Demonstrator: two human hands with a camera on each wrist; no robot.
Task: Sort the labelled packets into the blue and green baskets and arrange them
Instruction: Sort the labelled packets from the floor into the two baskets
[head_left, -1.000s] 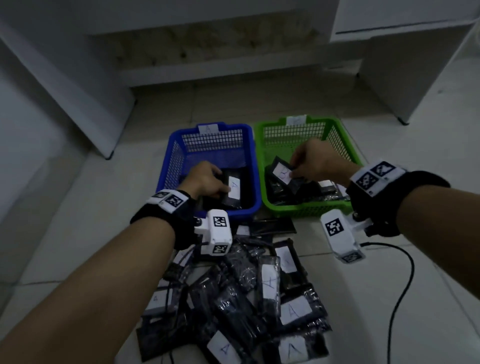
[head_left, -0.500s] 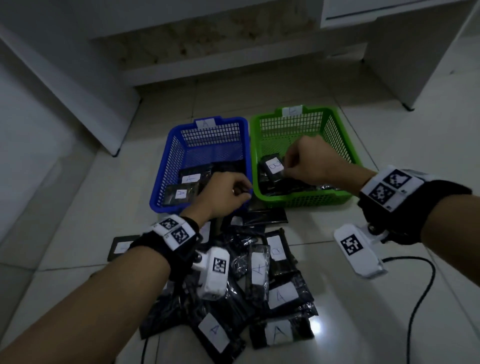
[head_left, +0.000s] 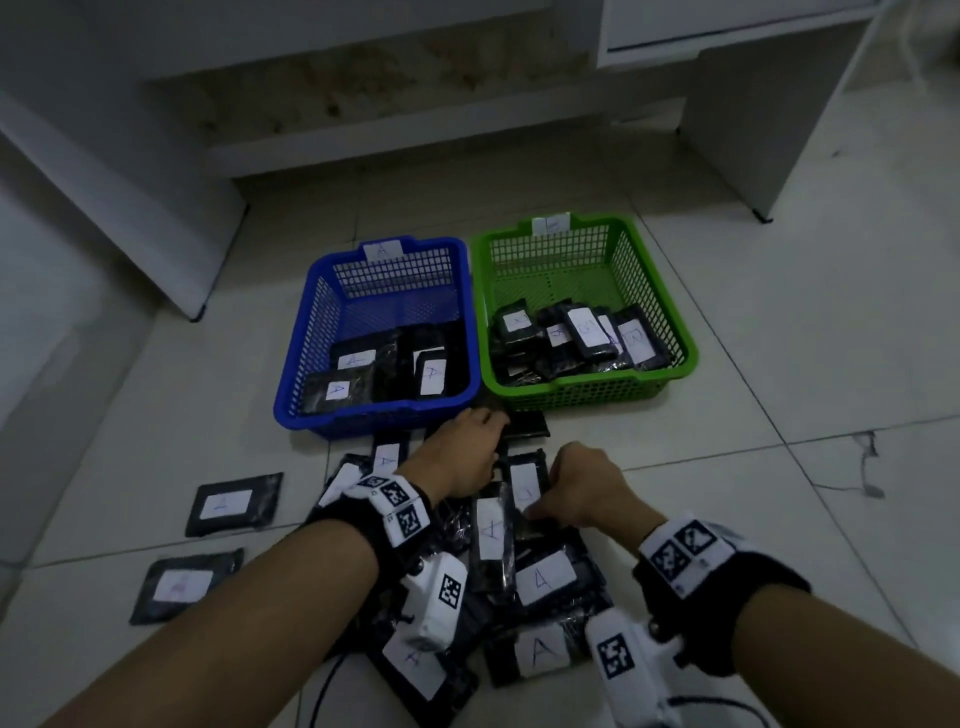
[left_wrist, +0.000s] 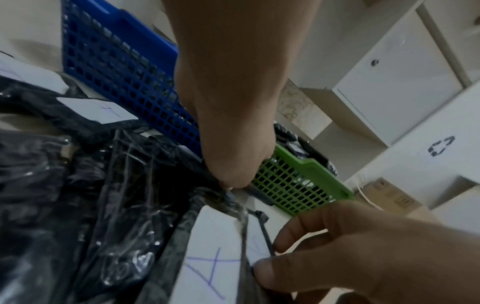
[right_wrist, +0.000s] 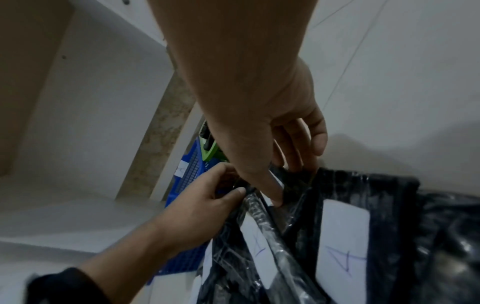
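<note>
A person crouches over a tiled floor (head_left: 779, 467), both hands down in a loose pile of black packets (head_left: 498, 561) with white labels, most of them marked A. The left hand (head_left: 457, 457) reaches to the far edge of the pile, its fingers (left_wrist: 233, 179) bunched together and pinching the crinkled plastic corner of a packet marked A (left_wrist: 207, 257) that lies just beneath them. The right hand (head_left: 582, 488) sits just beside it, thumb and fingers (right_wrist: 293, 148) curled around the top edge of another labelled packet (head_left: 524, 483), gripping it where it lies on the pile. Just beyond the left fingers stands the blue basket (head_left: 306, 364), tagged A, with several packets marked A lying flat at its near end. Touching its right side, beyond the right fingers, stands the green basket (head_left: 670, 322), holding a row of overlapping packets whose letters are too small to read. Two single packets (head_left: 234, 504) lie flat on the floor well to the left of the left fingers, apart from the pile. White cabinets (head_left: 727, 104) stand behind the baskets.
</note>
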